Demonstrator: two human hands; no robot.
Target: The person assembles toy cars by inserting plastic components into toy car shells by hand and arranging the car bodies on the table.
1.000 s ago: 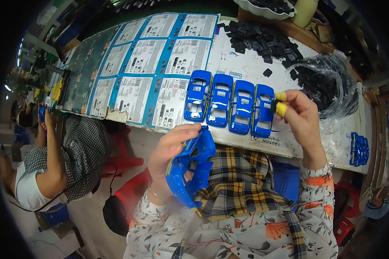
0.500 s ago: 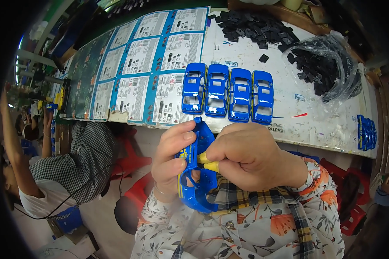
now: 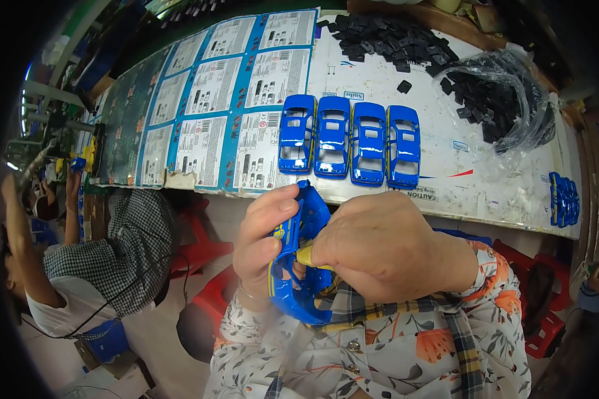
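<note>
My left hand (image 3: pixel 258 234) grips a blue toy car body shell (image 3: pixel 293 298) on end above my lap, thumb and fingers along its printed side. The shell's hollow inside faces right. My right hand (image 3: pixel 379 249) is closed in a pinch, its fingertips reaching into that hollow. A yellow finger cover (image 3: pixel 305 256) shows at the pinching fingertips. Whatever lies between them is hidden by the hand. Just beyond my hands, a row of several blue car shells (image 3: pixel 333 136) stands side by side on the table.
Printed card sheets (image 3: pixel 213 86) cover the table's left part. Small black plastic parts (image 3: pixel 393 40) lie heaped at the back, more in a clear plastic bag (image 3: pixel 512 123). Further blue shells (image 3: pixel 564 201) stand at the right edge. Another person (image 3: pixel 136 249) works at left, near a red stool (image 3: pixel 206 243).
My right hand has shifted slightly, its fingertips now deeper in the shell and turned so that less of the yellow covers shows. My left hand keeps its hold on the shell.
</note>
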